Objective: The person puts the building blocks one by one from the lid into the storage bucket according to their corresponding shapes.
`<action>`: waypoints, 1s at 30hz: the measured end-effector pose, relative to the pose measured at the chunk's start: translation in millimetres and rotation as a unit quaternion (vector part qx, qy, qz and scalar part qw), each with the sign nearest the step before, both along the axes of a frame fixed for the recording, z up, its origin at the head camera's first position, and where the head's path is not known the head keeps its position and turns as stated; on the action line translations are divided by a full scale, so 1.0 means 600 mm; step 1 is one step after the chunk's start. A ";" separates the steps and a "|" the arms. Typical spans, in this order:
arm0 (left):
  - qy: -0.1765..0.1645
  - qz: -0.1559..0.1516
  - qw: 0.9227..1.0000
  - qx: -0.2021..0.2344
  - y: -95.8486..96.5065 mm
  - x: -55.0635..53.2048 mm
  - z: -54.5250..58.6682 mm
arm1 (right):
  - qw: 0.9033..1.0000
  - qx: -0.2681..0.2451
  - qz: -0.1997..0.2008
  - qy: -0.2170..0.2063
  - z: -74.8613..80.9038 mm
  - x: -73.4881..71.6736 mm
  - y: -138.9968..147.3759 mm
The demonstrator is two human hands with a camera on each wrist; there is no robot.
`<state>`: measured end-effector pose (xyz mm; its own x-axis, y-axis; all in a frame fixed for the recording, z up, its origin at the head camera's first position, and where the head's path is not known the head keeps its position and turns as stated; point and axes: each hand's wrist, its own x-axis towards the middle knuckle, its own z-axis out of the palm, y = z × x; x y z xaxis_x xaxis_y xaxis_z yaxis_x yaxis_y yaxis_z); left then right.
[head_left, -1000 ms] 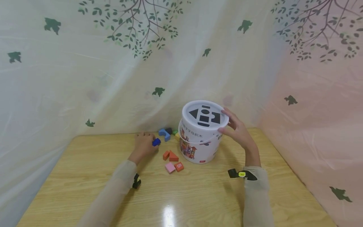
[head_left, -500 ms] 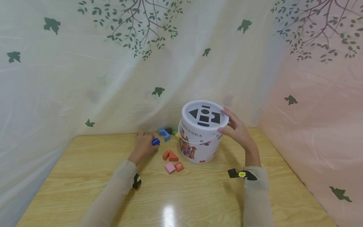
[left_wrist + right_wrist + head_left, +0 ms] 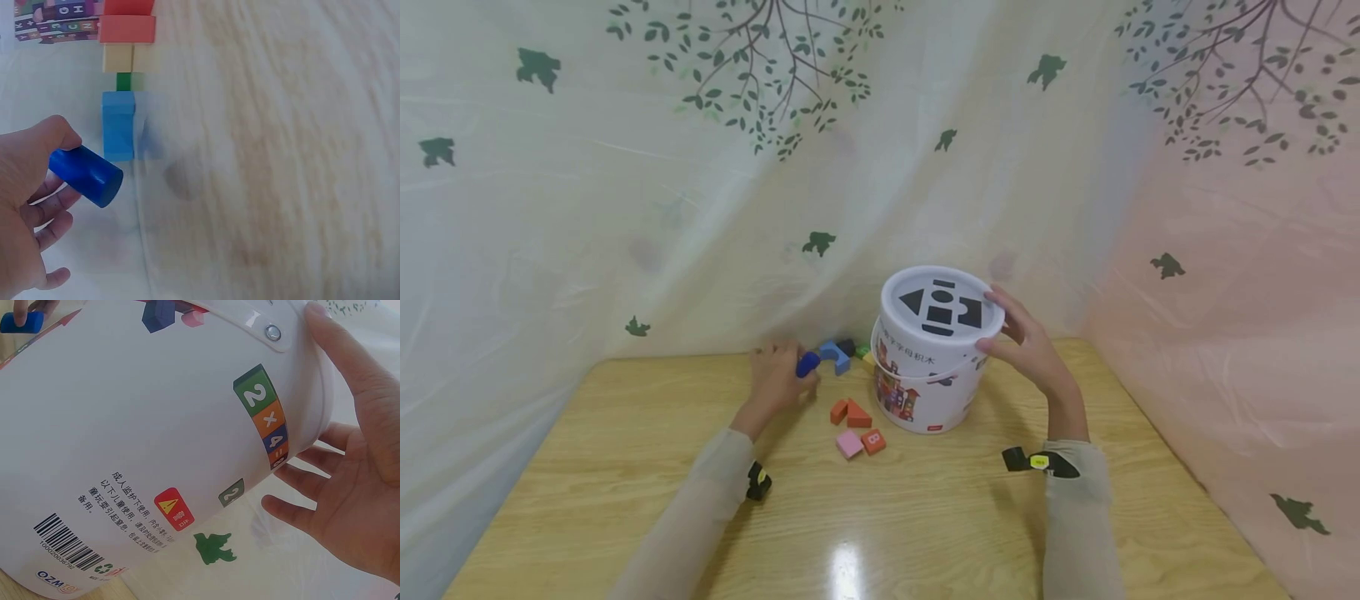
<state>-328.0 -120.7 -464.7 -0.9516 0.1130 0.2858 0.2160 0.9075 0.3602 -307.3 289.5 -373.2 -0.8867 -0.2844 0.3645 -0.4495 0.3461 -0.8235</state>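
Note:
My left hand [image 3: 772, 379] pinches a dark blue cylinder block [image 3: 808, 363] between thumb and fingers, just above the wooden table [image 3: 925, 517]. The left wrist view shows the cylinder [image 3: 87, 176] held by my left hand [image 3: 25, 206] near a light blue block [image 3: 118, 125]. A white toy bucket [image 3: 928, 383] stands tilted, its lid [image 3: 942, 308] cut with shape holes. My right hand [image 3: 1026, 342] touches the lid's right rim. In the right wrist view, the thumb of my right hand [image 3: 356, 481] lies along the bucket [image 3: 156, 444] and the fingers spread loosely beneath.
Loose blocks lie left of the bucket: a light blue arch [image 3: 835, 354], orange pieces [image 3: 850, 412], a pink cube [image 3: 849, 443] and a red-orange cube [image 3: 874, 440]. A leaf-print curtain [image 3: 700, 208] hangs close behind the table and on the right.
My left hand has lifted the blue cylinder a little off the table and carried it toward the back. The right hand and bucket have stayed put.

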 end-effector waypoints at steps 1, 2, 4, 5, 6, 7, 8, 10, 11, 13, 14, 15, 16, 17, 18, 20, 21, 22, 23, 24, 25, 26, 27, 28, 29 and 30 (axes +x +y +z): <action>0.008 -0.001 1.000 0.008 0.000 0.002 0.002 | 1.000 -0.001 0.000 0.000 0.000 0.000 0.000; 0.013 -0.001 1.000 0.015 0.000 0.003 0.004 | 1.000 -0.001 0.000 -0.001 -0.001 0.000 0.000; 0.022 -0.001 0.999 0.030 -0.001 0.005 0.010 | 1.000 -0.002 0.001 -0.001 -0.001 -0.001 -0.001; 0.024 -0.002 0.999 0.037 -0.001 0.005 0.013 | 1.000 -0.002 0.001 -0.001 -0.001 -0.001 -0.001; 0.027 -0.002 0.999 0.043 -0.001 0.006 0.017 | 1.000 -0.003 0.001 -0.001 -0.002 -0.001 -0.001; 0.029 -0.002 0.998 0.048 -0.001 0.006 0.021 | 1.000 -0.003 0.001 0.000 -0.002 -0.001 -0.001; 0.030 -0.002 0.998 0.052 -0.001 0.006 0.026 | 1.000 -0.003 0.001 0.000 -0.002 -0.001 -0.001; 0.035 -0.002 0.998 0.060 -0.001 0.006 0.037 | 1.000 -0.004 0.002 0.001 -0.003 -0.001 0.000; 0.035 -0.002 0.997 0.065 -0.001 0.006 0.042 | 1.000 -0.003 0.001 0.001 -0.003 -0.001 0.000; 0.035 -0.002 0.996 0.077 0.000 0.006 0.053 | 1.000 -0.004 0.002 0.001 -0.003 -0.001 0.000; 0.036 -0.002 0.996 0.084 0.001 0.006 0.059 | 1.000 -0.004 0.001 0.000 -0.003 -0.001 0.000; 0.036 -0.002 0.995 0.091 0.001 0.006 0.064 | 1.000 -0.003 0.001 0.000 -0.003 -0.001 0.000; 0.036 -0.002 0.995 0.097 0.002 0.006 0.070 | 1.000 -0.003 0.001 -0.001 -0.003 -0.001 0.000; 0.035 -0.002 0.994 0.107 0.004 0.006 0.076 | 1.000 -0.003 0.002 -0.001 -0.003 -0.001 0.000; 0.036 -0.002 0.993 0.115 0.006 0.006 0.082 | 1.000 -0.004 0.002 -0.002 -0.003 -0.001 0.000; 0.039 -0.002 0.990 0.133 0.009 0.006 0.094 | 1.000 -0.003 0.002 -0.002 -0.002 -0.002 0.000; 0.041 -0.003 0.989 0.141 0.012 0.006 0.101 | 1.000 -0.003 0.003 -0.001 -0.002 -0.002 0.000; 0.044 -0.004 0.988 0.150 0.014 0.006 0.107 | 1.000 -0.003 0.003 -0.001 -0.002 -0.002 0.000; 0.046 -0.004 0.986 0.160 0.017 0.006 0.114 | 1.000 -0.003 0.004 0.000 -0.002 -0.002 0.000; 0.051 -0.004 0.984 0.169 0.019 0.005 0.120 | 1.000 -0.004 0.003 0.000 -0.002 -0.002 0.000; 0.055 -0.006 0.982 0.179 0.022 0.004 0.126 | 1.000 -0.003 0.004 0.000 -0.002 -0.002 0.000; 0.060 -0.008 0.980 0.189 0.025 0.003 0.132 | 1.000 -0.003 0.004 0.000 -0.002 -0.002 0.000; 0.065 -0.009 0.978 0.198 0.028 0.002 0.139 | 1.000 -0.003 0.005 0.001 -0.002 -0.003 0.000; 0.072 -0.012 0.976 0.206 0.032 0.000 0.146 | 1.000 -0.004 0.005 0.000 -0.002 -0.002 0.000; 0.077 -0.015 0.973 0.215 0.036 -0.001 0.152 | 1.000 -0.004 0.006 0.001 -0.001 -0.002 0.000; 0.083 -0.019 0.971 0.223 0.040 -0.002 0.159 | 1.000 -0.004 0.006 0.001 -0.001 -0.002 -0.001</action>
